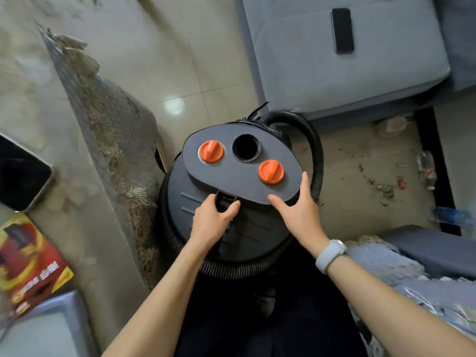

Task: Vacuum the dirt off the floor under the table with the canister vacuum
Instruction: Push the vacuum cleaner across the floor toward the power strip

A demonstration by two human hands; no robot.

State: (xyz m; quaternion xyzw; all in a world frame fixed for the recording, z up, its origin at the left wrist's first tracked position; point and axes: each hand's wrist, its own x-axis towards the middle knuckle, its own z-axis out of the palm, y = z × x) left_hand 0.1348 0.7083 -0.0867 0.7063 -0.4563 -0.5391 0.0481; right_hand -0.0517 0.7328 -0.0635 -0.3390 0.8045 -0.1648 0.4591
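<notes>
Glossy tile floor [211, 73], dirt-strewn [373, 181].

Red and yellow box [28, 264], lower left on the table: white characters along its near edge, too blurred to read. Crushed clear bottle [427, 170] on the floor at right: red label patch, lettering too small. No other text or numbers legible.

Left hand [215, 219] gripping the black handle [226, 202] atop the canister vacuum [239, 176], right hand [296, 207] spread on its oval lid, ribbed hose [315, 148] looping around, dirt [378, 184] scattered on floor.
</notes>
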